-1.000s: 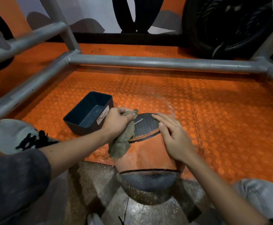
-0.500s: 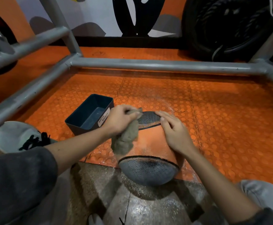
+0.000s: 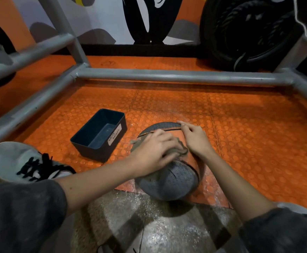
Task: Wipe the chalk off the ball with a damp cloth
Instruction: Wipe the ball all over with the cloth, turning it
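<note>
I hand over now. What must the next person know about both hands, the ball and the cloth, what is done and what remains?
Left hand: grips the cloth and presses it on top of the ball.
Right hand: fingers flat on the ball's far side, steadying it.
Ball sits on the floor, beside the waste basket.
Done: wiping is under way.
Left: near grey panel looks dusty; wipe it, turning the ball.
</note>
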The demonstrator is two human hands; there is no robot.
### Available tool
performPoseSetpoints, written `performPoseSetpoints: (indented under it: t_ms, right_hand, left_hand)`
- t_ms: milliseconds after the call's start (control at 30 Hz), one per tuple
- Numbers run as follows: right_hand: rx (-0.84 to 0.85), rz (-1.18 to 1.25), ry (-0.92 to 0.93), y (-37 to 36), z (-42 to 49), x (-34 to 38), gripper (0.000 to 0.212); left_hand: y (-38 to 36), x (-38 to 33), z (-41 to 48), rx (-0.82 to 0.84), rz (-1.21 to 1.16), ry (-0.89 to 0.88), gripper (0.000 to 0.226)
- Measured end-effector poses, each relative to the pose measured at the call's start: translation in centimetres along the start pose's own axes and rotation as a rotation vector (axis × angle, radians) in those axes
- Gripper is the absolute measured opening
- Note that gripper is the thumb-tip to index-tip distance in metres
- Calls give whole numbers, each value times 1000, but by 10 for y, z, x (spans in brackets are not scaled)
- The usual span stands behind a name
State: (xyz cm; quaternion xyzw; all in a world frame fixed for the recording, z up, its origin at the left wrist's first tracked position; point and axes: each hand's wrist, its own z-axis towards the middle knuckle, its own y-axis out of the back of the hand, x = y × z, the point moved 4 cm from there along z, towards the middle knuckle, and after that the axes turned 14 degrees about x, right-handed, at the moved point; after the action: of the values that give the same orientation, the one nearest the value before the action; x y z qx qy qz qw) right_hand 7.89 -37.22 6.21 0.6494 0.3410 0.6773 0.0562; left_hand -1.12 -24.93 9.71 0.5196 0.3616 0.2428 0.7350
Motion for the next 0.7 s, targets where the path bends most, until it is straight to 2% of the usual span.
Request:
performPoseSetpoints:
  t_ms: [67, 167, 200, 267, 333, 400, 467, 533, 600, 700]
  right_hand:
    - [-25, 3, -24, 0, -1, -3, 35]
    - [-70, -40, -50, 0, -15, 1, 37]
    - [-66, -91, -59, 1, -22, 3, 38]
    - [-26, -249, -107, 2, -38, 7, 36]
    - [-5, -445, -160, 7, -50, 11, 26]
    - [-75, -592, -78, 13, -54, 21, 20]
    - [-69, -584, 144, 10, -52, 32, 31]
    - [91, -508, 289, -4, -49, 34, 51]
    - [200, -447, 262, -15, -46, 30, 56]
    - [161, -457, 198, -20, -41, 27, 45]
  left_hand:
    - [10, 15, -2, -85, -148, 135, 24]
    - [23, 50, -13, -253, -401, 528, 15]
    - [22, 59, -19, -262, -472, 647, 13]
    - [17, 70, -27, -234, -600, 757, 9]
    - [13, 72, -28, -221, -675, 783, 8]
    - [13, 71, -26, -225, -674, 789, 9]
    - [14, 69, -22, -220, -674, 790, 9]
    - [13, 65, -19, -198, -668, 775, 10]
    - [14, 56, -18, -172, -603, 755, 11]
    - [16, 42, -17, -214, -431, 702, 14]
